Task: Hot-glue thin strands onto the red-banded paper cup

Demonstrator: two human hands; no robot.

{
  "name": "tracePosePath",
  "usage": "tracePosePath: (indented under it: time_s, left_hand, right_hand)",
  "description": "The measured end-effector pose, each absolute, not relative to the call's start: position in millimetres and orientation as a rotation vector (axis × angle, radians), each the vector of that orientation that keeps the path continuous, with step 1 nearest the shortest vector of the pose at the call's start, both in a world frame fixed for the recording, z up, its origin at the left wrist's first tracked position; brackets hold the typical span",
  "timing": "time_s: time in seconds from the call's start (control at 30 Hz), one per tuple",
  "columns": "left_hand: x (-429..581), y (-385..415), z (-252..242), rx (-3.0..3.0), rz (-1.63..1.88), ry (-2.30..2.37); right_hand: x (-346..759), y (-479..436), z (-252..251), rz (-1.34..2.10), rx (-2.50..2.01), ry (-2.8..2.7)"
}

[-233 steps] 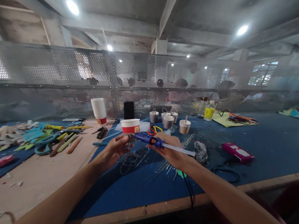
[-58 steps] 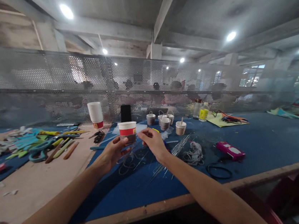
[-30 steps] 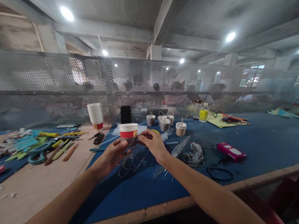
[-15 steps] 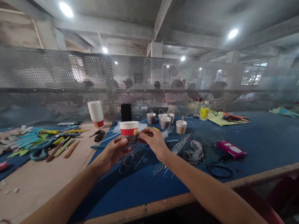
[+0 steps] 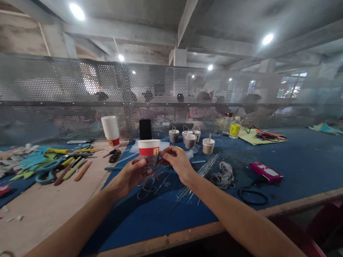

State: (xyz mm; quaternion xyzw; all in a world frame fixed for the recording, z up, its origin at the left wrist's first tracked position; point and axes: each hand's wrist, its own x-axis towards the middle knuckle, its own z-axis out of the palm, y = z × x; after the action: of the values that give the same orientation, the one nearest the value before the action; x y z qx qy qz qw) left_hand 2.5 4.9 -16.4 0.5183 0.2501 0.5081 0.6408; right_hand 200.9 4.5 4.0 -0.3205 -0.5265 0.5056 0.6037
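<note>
My left hand [image 5: 130, 177] holds a white paper cup [image 5: 149, 151] with a red band upright above the blue mat [image 5: 302, 163], fingers wrapped round its lower part. My right hand [image 5: 178, 163] is pinched against the cup's right side, its fingertips pressed together on something too small to name. Thin wire loops and straight wires [image 5: 153, 185] lie on the mat just below both hands.
A stack of paper cups [image 5: 111, 129], a black phone [image 5: 145, 129], small wrapped cups [image 5: 189, 139], a magenta tool [image 5: 266, 172] with a black cord, string [image 5: 224, 174], bottles [image 5: 235, 129]. Scissors and coloured sticks [image 5: 52, 167] lie left. A perforated metal screen [image 5: 48, 105] stands behind; people sit beyond it.
The blue glue gun held 7.8 s ago has left my right hand, which now pinches at the cup's side. In the last second both hands and cup have hardly moved.
</note>
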Motion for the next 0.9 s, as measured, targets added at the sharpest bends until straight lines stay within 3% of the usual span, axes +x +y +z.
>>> tracePosePath:
  time_s: [0.6,0.9]
  left_hand:
    - [3.0,3.0,-15.6,1.153,1.12,0.607]
    - [7.9,6.9,-16.3,1.138,1.294,0.678]
  right_hand:
    - [202.1,6.3,4.2,1.319,-0.756,-1.124]
    - [203.0,6.6,4.2,1.236,-0.753,-1.155]
